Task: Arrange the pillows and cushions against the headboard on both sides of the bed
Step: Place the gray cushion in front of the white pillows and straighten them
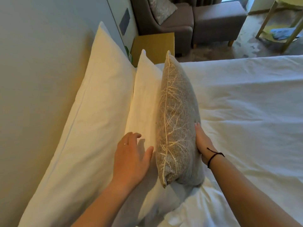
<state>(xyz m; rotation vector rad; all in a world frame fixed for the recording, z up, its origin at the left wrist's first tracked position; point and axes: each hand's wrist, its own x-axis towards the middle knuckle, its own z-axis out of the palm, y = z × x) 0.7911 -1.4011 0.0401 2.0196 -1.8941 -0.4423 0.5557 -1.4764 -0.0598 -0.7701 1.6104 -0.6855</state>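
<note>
A grey woven cushion (pixel 177 115) with pale branch pattern and cream piping stands on edge on the bed, leaning against a smaller white pillow (pixel 144 99). Behind that, a large white pillow (pixel 91 108) leans on the cream headboard (pixel 37 66). My right hand (pixel 202 141) lies flat against the cushion's front face, fingers straight. My left hand (pixel 131 154) hovers open over the smaller white pillow, just left of the cushion's piped edge, thumb near the cushion.
The white duvet (pixel 246 112) covers the bed to the right. Beyond the bed's far side stand a wooden bedside table (pixel 154 45), a grey armchair (pixel 164 22) with a patterned cushion, a grey ottoman (pixel 219 22) and a light wooden stand (pixel 282 28).
</note>
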